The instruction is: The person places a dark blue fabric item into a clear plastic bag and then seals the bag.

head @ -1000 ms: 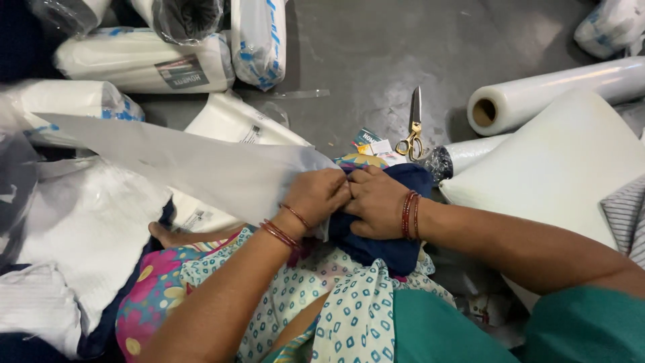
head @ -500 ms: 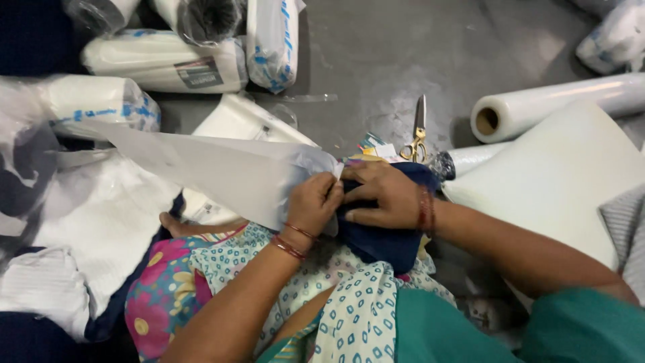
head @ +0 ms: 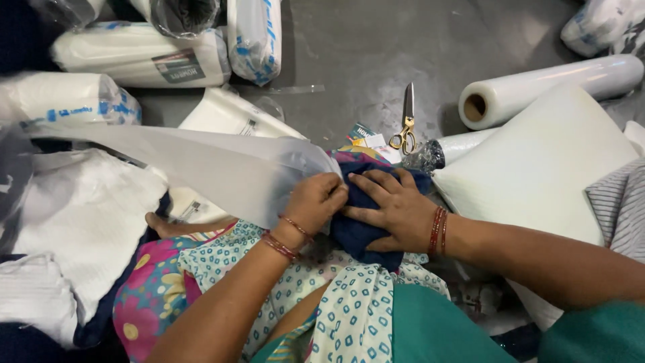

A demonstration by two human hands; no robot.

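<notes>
- While the left hand [head: 316, 202] pinches the mouth of the clear plastic bag [head: 222, 168], which trails off toward nine o'clock, the opening stays gathered against the cloth.
- Flat and open-fingered, the right hand [head: 393, 212] presses the folded navy cloth [head: 356, 232] onto the lap, steadying it.
- Gold-handled scissors [head: 405, 124] lie at twelve o'clock, within reach.

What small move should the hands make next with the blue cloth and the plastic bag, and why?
Probably the right hand should push the folded dark blue cloth further into the clear plastic bag. The left hand pinches the bag's mouth at the cloth's edge, and most of the cloth lies outside.
</notes>
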